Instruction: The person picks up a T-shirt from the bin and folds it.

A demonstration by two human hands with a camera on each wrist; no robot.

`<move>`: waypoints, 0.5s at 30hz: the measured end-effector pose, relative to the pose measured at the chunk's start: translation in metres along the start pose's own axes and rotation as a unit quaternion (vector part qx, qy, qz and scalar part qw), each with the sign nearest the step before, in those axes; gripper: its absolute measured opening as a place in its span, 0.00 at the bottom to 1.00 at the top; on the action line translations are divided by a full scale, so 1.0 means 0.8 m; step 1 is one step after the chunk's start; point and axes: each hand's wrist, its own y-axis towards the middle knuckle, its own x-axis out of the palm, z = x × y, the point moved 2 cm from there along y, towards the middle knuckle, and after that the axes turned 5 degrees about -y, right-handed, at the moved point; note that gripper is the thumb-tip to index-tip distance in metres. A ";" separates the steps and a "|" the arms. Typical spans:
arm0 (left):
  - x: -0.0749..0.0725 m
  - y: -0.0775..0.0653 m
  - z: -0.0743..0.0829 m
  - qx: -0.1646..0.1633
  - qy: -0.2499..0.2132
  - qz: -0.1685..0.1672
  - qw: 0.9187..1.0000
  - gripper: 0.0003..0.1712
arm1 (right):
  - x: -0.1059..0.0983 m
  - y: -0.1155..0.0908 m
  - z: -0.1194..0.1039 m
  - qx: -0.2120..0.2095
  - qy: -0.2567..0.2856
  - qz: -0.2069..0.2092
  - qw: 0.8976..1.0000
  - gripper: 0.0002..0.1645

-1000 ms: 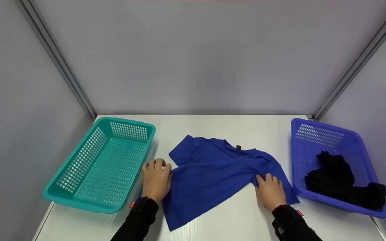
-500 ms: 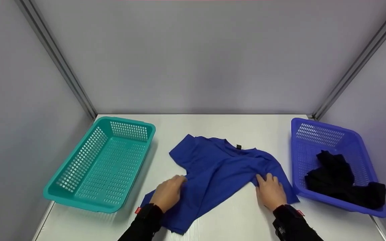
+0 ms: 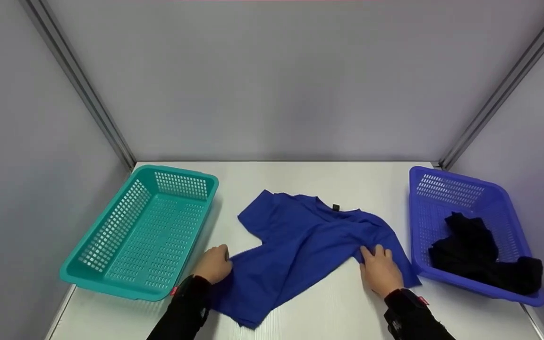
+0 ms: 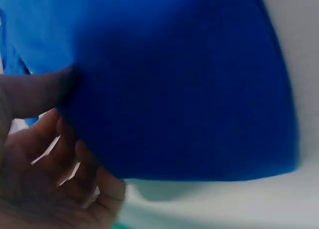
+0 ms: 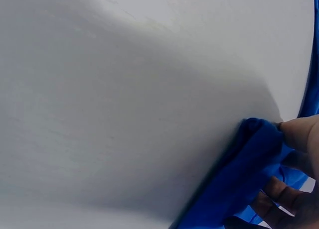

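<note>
T-shirt, royal blue and short-sleeved, lies on the white bench, collar turned away from the person and body skewed toward the left. The left hand pinches its edge low on that side, thumb above the cloth and fingers beneath. The right hand has its grip on the shirt by the right-hand sleeve, a rolled fold caught between thumb and fingers. To my eye the step in hand is spreading and straightening the garment; the next move would call for easing the lower body square with the collar while the right side stays anchored. The cloth looks thin, smooth and limp, probably cotton jersey, with a slanting crease from chest toward hem and a small black tag at the neckline. On the left sits a teal plastic basket, oblong and round-cornered, its walls pierced with slots. On the right, a blue-violet basket of similar make holds a crumpled, matt black cloth. Smooth grey panels stand behind and at both sides.
</note>
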 end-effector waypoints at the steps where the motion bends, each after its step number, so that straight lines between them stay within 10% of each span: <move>1: -0.004 0.003 0.004 0.011 0.002 0.019 1.000 0.07 | -0.001 -0.001 -0.001 0.003 0.000 -0.003 1.000 0.26; 8: -0.018 0.013 0.026 0.168 0.086 0.133 0.973 0.16 | -0.002 -0.001 -0.003 0.019 0.002 -0.022 1.000 0.26; 11: -0.013 0.009 0.027 0.213 0.052 0.069 0.973 0.19 | -0.001 0.000 -0.002 0.023 0.002 -0.031 0.999 0.26; 15: -0.001 0.006 0.024 0.169 -0.091 -0.055 0.980 0.15 | 0.000 0.000 -0.001 0.019 0.002 -0.030 0.999 0.26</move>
